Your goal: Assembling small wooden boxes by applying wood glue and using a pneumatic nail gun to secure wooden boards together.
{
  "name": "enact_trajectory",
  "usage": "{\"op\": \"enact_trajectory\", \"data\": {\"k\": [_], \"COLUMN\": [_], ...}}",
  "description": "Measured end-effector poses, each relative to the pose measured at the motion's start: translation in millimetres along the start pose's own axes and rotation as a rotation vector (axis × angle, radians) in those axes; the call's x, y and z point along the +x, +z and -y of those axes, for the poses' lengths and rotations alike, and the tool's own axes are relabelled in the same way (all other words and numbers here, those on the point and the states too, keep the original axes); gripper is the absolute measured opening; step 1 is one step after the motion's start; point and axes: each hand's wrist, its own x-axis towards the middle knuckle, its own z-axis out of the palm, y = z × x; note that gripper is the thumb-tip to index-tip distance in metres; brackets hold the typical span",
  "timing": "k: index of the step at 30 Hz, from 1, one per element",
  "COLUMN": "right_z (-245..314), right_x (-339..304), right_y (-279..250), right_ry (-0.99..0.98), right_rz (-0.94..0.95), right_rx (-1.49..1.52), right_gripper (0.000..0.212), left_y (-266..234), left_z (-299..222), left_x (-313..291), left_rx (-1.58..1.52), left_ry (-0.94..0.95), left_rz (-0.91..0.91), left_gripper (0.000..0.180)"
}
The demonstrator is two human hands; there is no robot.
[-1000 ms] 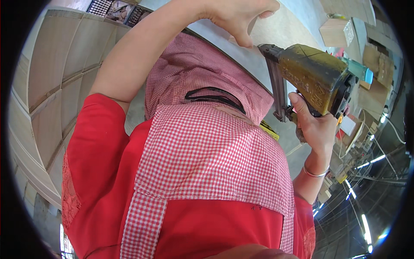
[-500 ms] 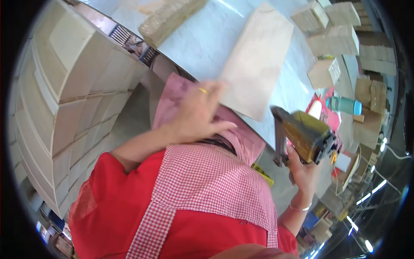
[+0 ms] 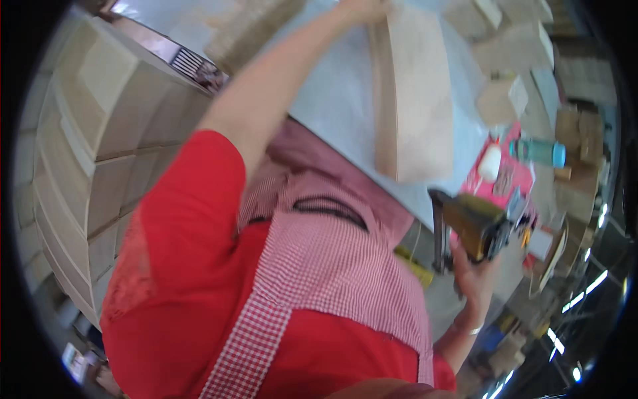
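My right hand (image 3: 476, 276) is closed around the handle of a staple gun (image 3: 470, 225) with a dark and amber-yellow body, held just off the near right edge of the table. Out at the top edge of the view, my left hand (image 3: 367, 9) is at the far end of a long pale wooden box (image 3: 422, 100); its fingers are blurred and partly cut off, but they seem to grip the end. The box lies lengthwise on the light table (image 3: 312, 100), showing a broad face and a narrower side to the left.
Stacked pale wooden boxes (image 3: 126, 126) rise on the left. More wooden blocks (image 3: 503, 100) line the table's right. Beside them are a white bottle (image 3: 490, 163), a teal bottle (image 3: 537, 152) and a pink cloth (image 3: 515, 178). A wrapped bundle (image 3: 249, 33) lies at the far left.
My left hand has moved from near my waist to the far end of the wooden box. The box has turned, and its left side now shows. My right hand still holds the staple gun.
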Motion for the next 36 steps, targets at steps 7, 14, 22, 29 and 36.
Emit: {"op": "enact_trajectory", "data": {"k": [7, 14, 22, 29, 36], "right_z": [16.4, 13.0, 10.9, 11.2, 3.6], "right_x": [20.6, 16.0, 15.1, 18.8, 14.9], "right_y": [6.5, 10.2, 4.7, 12.5, 7.3], "right_ry": [-0.047, -0.028, 0.007, -0.159, -0.117], "right_rz": [0.116, 0.084, 0.067, 0.048, 0.052], "right_rx": [0.016, 0.071, 0.045, 0.001, -0.009], "right_gripper": [0.039, 0.037, 0.035, 0.034, 0.033], "left_y": [-5.1, 0.8, -6.3, -8.1, -8.9], "left_z": [21.6, 18.3, 16.6, 15.4, 14.7], "left_x": [17.4, 5.3, -0.8, 3.4, 3.7], "left_rx": [-0.124, -0.217, -0.168, -0.188, -0.174], "left_ry": [0.218, 0.206, 0.239, 0.261, 0.269], "left_rz": [-0.101, -0.08, -0.13, -0.109, -0.087], "left_gripper": [0.037, 0.033, 0.032, 0.031, 0.03]}}
